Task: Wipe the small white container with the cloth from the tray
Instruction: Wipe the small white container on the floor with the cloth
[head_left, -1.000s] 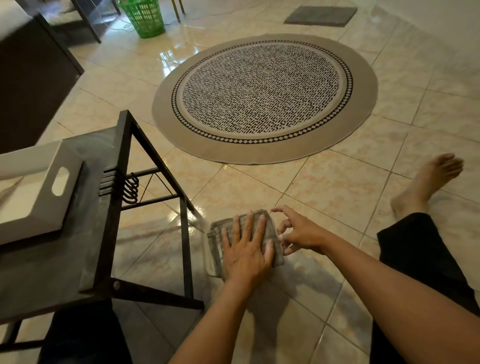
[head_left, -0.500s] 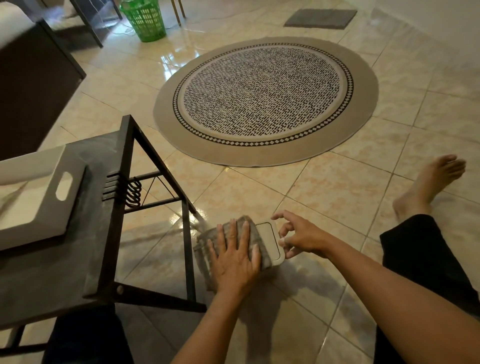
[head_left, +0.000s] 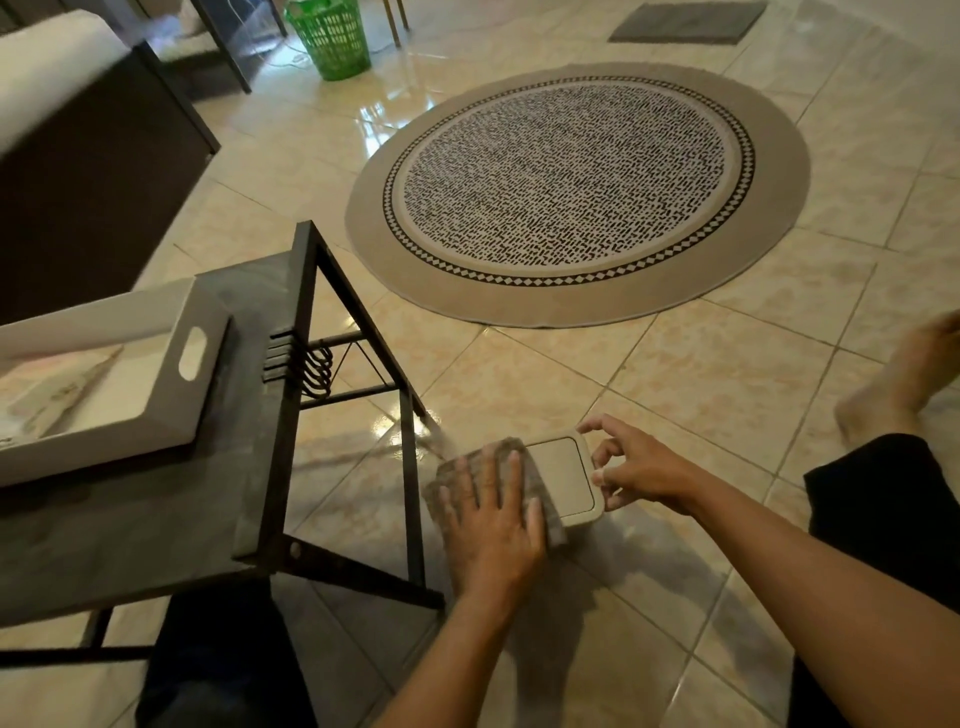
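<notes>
The small white container (head_left: 563, 478) lies flat on the tiled floor near the low table's leg. A grey cloth (head_left: 470, 467) covers its left part, and my left hand (head_left: 493, 525) presses flat on the cloth with fingers spread. My right hand (head_left: 636, 467) steadies the container's right edge with its fingertips. The right half of the lid shows bare. The white tray (head_left: 202, 384) sits on the dark low table at the left.
A dark low table (head_left: 171, 519) with a black metal frame stands left of the container. A round patterned rug (head_left: 576, 192) lies beyond. A green basket (head_left: 330, 39) and a grey mat (head_left: 685, 21) are far back. My legs and a foot (head_left: 893, 384) rest at right.
My left hand has slid the cloth leftward across the container, uncovering the lid's right half. My right hand stayed at the container's right edge.
</notes>
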